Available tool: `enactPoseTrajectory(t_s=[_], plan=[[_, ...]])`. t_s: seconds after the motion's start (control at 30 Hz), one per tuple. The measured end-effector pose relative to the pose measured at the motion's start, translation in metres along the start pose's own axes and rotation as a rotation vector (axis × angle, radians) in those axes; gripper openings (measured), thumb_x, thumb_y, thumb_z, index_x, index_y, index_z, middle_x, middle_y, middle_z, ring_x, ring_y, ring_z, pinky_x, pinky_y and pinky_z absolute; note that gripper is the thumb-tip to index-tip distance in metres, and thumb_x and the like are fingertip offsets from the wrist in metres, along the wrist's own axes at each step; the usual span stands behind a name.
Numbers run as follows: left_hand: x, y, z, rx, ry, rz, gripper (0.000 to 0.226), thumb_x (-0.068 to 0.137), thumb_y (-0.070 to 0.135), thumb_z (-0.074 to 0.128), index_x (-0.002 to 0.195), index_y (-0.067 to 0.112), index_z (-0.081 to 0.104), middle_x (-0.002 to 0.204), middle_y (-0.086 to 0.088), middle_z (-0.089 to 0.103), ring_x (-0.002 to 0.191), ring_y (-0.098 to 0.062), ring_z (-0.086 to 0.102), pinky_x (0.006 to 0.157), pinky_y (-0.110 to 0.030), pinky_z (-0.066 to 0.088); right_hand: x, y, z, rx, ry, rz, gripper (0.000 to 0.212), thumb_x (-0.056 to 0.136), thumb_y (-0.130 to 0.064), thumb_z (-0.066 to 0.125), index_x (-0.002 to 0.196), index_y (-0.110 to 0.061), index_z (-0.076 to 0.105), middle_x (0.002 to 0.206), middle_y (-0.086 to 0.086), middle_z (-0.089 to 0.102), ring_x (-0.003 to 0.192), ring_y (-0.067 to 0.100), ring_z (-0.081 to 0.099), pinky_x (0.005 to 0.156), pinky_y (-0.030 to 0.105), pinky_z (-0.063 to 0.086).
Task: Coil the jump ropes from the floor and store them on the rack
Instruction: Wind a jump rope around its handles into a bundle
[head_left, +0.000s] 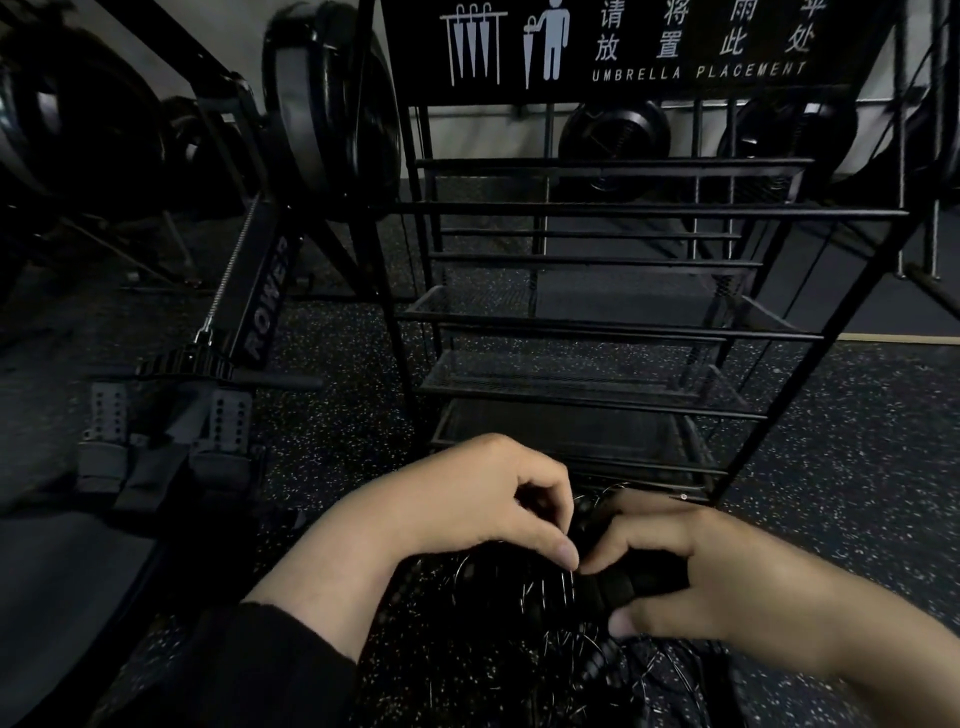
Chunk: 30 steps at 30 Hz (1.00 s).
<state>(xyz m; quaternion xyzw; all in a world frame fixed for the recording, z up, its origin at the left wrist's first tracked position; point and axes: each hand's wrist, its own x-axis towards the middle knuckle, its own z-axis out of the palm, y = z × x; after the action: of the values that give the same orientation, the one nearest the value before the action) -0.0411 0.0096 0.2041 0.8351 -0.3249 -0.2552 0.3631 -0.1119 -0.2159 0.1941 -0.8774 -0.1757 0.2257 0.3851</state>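
Observation:
Thin black wire jump ropes hang in loops between my two hands, low in front of the rack. My left hand pinches the rope strands with thumb and curled fingers. My right hand grips the black handles of the ropes, fingers curled round them. More rope and handles trail down toward the speckled floor. The black metal rack, with bars and mesh shelves and a sign reading "UMBRELLA PLACEMENT", stands straight ahead, just beyond my hands.
A rowing machine with grey footplates stands to the left of the rack. Black fan wheels and round weights sit behind. Speckled rubber floor lies open to the right.

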Motion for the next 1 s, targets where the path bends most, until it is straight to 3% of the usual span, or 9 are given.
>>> enactPoseTrajectory(t_s=[0.13,0.3,0.53,0.63,0.7,0.73,0.8,0.87,1.0], plan=[[0.001,-0.003,-0.002,-0.161,-0.044,0.002,0.015,0.078,0.024,0.087,0.078,0.021,0.072,0.075,0.005,0.065,0.074,-0.009,0.055,0.071,-0.033,0.045,-0.007,-0.004,-0.003,0.217,-0.057,-0.06,0.026,0.08,-0.028,0.086,0.1,-0.041,0.077,0.111,-0.016,0.057,0.094,0.009,0.065,0.081,0.022,0.053],[0.003,-0.01,-0.001,-0.32,-0.053,0.0,0.016,0.084,0.022,0.079,0.073,0.026,0.068,0.063,0.015,0.057,0.06,0.001,0.047,0.06,-0.013,0.036,-0.014,-0.006,-0.007,0.41,-0.041,-0.114,0.028,0.077,-0.015,0.087,0.101,-0.028,0.08,0.119,-0.013,0.061,0.104,0.022,0.068,0.088,0.033,0.057],[0.014,-0.009,0.004,-0.54,-0.022,-0.039,0.047,0.061,0.085,0.071,0.066,0.038,0.069,0.066,0.017,0.059,0.064,0.001,0.051,0.064,-0.014,0.041,-0.019,-0.009,-0.01,0.565,0.019,-0.221,0.033,0.078,-0.005,0.085,0.102,-0.023,0.072,0.113,0.005,0.066,0.093,0.018,0.066,0.08,0.025,0.053],[0.023,-0.009,0.012,-0.735,0.028,-0.022,0.035,0.073,0.061,0.08,0.062,0.03,0.071,0.061,0.017,0.06,0.056,0.005,0.054,0.058,-0.011,0.044,-0.018,-0.008,-0.006,0.745,0.054,-0.237,0.038,0.075,-0.013,0.088,0.098,-0.029,0.062,0.103,0.011,0.067,0.086,0.016,0.062,0.075,0.024,0.053],[0.026,-0.012,0.02,-1.007,0.12,-0.109,0.018,0.075,0.033,0.082,0.069,0.019,0.072,0.068,0.003,0.066,0.061,-0.007,0.062,0.063,-0.019,0.05,-0.016,-0.006,-0.004,0.766,0.147,-0.248,0.042,0.072,-0.02,0.091,0.097,-0.032,0.06,0.106,0.008,0.069,0.09,0.016,0.065,0.076,0.024,0.054],[0.025,-0.012,0.024,-1.086,0.155,-0.113,0.022,0.077,0.034,0.08,0.077,0.015,0.07,0.075,-0.004,0.066,0.067,-0.014,0.062,0.067,-0.025,0.049,-0.015,-0.007,-0.004,0.758,0.193,-0.247,0.043,0.071,-0.023,0.092,0.097,-0.033,0.06,0.107,0.006,0.071,0.091,0.016,0.067,0.077,0.023,0.054],[0.022,-0.01,0.032,-1.029,0.214,-0.054,0.025,0.086,0.043,0.075,0.074,0.022,0.066,0.07,-0.001,0.058,0.062,-0.015,0.052,0.058,-0.028,0.038,-0.013,-0.008,-0.004,0.724,0.292,-0.224,0.042,0.069,-0.024,0.09,0.096,-0.035,0.058,0.109,0.005,0.074,0.093,0.016,0.07,0.079,0.022,0.054],[0.023,-0.005,0.035,-0.916,0.297,-0.075,0.031,0.098,0.032,0.064,0.067,0.026,0.062,0.058,0.006,0.047,0.049,-0.008,0.038,0.048,-0.025,0.026,-0.01,-0.009,-0.004,0.715,0.402,-0.185,0.041,0.066,-0.028,0.087,0.095,-0.037,0.058,0.11,0.008,0.076,0.097,0.018,0.072,0.081,0.021,0.055],[0.027,0.003,0.038,-0.839,0.316,-0.177,0.029,0.108,0.017,0.039,0.086,0.018,0.056,0.057,0.002,0.038,0.043,-0.009,0.024,0.048,-0.027,0.016,-0.004,-0.007,-0.005,0.692,0.623,-0.118,0.045,0.061,-0.032,0.083,0.098,-0.035,0.057,0.107,0.005,0.076,0.098,0.025,0.072,0.077,0.02,0.056]])
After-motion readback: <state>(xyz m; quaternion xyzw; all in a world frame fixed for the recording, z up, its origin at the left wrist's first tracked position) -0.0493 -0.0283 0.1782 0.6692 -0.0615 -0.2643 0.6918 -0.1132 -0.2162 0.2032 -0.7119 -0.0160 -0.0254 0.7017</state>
